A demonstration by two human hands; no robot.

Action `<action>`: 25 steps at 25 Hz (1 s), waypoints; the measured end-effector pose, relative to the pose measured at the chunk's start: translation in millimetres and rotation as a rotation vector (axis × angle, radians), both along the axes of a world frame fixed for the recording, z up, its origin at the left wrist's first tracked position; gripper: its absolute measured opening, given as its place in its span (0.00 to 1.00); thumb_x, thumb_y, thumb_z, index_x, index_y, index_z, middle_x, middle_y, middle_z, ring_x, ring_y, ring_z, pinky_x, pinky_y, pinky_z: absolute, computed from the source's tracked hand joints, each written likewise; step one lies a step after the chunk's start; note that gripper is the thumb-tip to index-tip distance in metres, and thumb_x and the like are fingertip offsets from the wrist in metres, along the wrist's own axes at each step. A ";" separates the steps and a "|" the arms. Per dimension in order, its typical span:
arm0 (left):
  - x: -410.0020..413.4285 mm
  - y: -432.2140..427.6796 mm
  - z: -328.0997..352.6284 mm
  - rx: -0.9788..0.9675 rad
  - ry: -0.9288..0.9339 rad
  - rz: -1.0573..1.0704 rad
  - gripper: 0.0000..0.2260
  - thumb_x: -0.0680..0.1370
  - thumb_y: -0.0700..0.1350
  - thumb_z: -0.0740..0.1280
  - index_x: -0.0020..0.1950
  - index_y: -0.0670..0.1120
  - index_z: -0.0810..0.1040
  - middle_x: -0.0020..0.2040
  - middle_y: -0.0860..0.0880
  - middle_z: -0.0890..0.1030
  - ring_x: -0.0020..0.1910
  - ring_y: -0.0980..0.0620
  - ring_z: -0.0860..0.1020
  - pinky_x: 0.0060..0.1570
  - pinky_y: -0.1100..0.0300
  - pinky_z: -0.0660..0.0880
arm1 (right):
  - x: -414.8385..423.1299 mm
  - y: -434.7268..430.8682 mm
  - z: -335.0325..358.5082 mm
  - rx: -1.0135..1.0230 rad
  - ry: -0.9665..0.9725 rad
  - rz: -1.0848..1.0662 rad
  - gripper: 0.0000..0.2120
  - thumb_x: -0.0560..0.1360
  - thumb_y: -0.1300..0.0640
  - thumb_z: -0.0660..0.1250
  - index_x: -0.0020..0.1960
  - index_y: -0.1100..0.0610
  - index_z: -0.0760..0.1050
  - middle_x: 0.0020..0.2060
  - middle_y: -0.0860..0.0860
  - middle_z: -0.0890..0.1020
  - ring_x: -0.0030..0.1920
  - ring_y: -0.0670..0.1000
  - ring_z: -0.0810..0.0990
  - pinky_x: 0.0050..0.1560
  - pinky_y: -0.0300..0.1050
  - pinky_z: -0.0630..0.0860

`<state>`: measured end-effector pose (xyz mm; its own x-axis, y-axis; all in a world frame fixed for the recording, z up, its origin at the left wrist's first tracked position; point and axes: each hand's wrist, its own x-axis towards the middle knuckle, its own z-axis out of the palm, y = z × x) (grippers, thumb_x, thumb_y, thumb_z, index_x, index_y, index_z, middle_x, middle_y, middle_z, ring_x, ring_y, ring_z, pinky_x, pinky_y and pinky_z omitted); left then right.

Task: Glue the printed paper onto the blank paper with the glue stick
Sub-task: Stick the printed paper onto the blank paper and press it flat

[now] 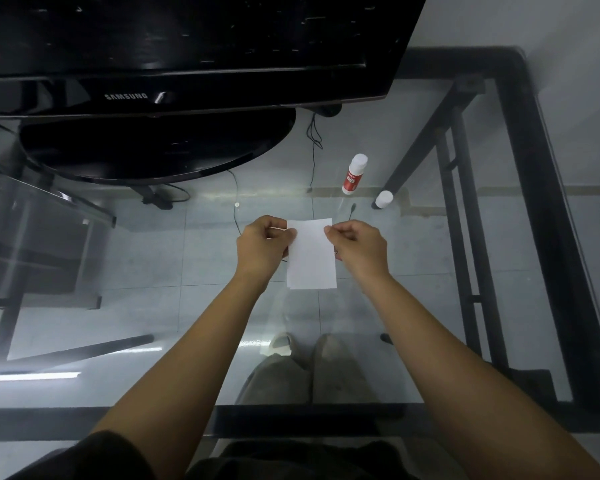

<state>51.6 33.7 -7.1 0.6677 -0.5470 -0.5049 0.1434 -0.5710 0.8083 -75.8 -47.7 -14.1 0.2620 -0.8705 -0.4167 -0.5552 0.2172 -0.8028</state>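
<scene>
Paper point(311, 258) pinched at its far corners, left hand point(262, 245) and right hand point(359, 247) fingers clamped on it, over glass tabletop point(413, 271). Glue stick point(353, 174) stands uncapped beyond right fingers. Judged: aligning sheets; next, lower squarely, press flat.
</scene>
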 end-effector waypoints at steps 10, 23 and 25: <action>4.3 -1.1 -19.5 -0.011 -0.149 -0.049 0.15 0.73 0.40 0.71 0.49 0.45 0.64 0.32 0.48 0.77 0.34 0.49 0.78 0.45 0.52 0.79 | -1.5 -6.6 -19.3 0.016 0.048 0.022 0.06 0.70 0.51 0.71 0.36 0.47 0.76 0.32 0.41 0.81 0.35 0.43 0.81 0.43 0.42 0.79; 0.0 -3.4 -23.7 0.021 -0.206 0.031 0.15 0.73 0.41 0.71 0.47 0.45 0.64 0.34 0.45 0.78 0.36 0.46 0.79 0.44 0.53 0.79 | 6.9 -2.1 -19.2 -0.081 0.143 0.026 0.05 0.71 0.48 0.69 0.39 0.48 0.76 0.33 0.41 0.79 0.35 0.44 0.79 0.34 0.34 0.69; -0.4 -3.5 -23.7 0.020 -0.210 0.038 0.15 0.73 0.41 0.71 0.46 0.45 0.64 0.34 0.45 0.78 0.36 0.46 0.79 0.43 0.55 0.78 | 7.4 -2.0 -18.7 -0.085 0.160 0.023 0.05 0.72 0.48 0.69 0.40 0.48 0.76 0.33 0.41 0.79 0.35 0.44 0.79 0.33 0.34 0.68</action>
